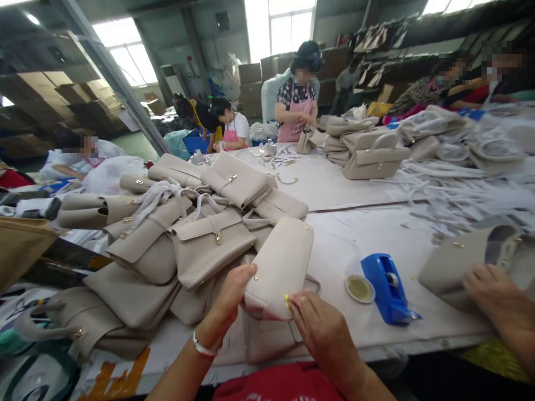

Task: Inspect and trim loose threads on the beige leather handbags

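Note:
A beige leather handbag lies bottom-up in front of me on the white table. My left hand grips its near left corner, thumb on top and fingers underneath. My right hand pinches its near right edge, where a small yellow bit shows at the fingertips. A silver bracelet sits on my left wrist. Another beige bag lies under the held one.
A heap of beige handbags fills the table's left. A blue tape dispenser and a small round dish stand to the right. Another person's hand rests on a bag at far right. More bags and workers are at the back.

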Tool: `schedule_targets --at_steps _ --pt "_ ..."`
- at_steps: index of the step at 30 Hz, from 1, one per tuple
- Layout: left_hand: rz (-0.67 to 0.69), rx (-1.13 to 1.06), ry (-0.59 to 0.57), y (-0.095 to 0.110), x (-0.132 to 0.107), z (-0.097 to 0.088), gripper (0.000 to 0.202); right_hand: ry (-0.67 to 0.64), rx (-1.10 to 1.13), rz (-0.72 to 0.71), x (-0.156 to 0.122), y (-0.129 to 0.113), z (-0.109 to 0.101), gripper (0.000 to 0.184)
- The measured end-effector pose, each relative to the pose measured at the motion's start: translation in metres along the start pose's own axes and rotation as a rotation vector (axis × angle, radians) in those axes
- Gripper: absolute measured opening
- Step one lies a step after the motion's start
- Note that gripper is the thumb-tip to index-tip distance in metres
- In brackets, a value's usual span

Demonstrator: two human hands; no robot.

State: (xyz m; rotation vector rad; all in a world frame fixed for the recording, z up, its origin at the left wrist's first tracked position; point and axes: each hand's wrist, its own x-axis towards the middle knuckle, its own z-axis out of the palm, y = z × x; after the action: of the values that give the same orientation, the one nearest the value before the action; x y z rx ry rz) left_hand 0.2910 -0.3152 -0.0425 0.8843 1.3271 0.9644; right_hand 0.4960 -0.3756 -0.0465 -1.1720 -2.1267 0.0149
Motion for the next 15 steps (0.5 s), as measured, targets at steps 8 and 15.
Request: schedule_targets --at_steps 8,15 --pt "-0.045 -0.018 -0.103 -0.008 0.009 0.008 0.05 -0.171 -0.154 -0.292 0.009 0.024 -0.018 0.02" --pt "-0.016 0.02 -0.136 -0.006 0.017 0.011 0.049 -0.201 -0.199 -0.449 0.013 0.04 -0.017 0.023"
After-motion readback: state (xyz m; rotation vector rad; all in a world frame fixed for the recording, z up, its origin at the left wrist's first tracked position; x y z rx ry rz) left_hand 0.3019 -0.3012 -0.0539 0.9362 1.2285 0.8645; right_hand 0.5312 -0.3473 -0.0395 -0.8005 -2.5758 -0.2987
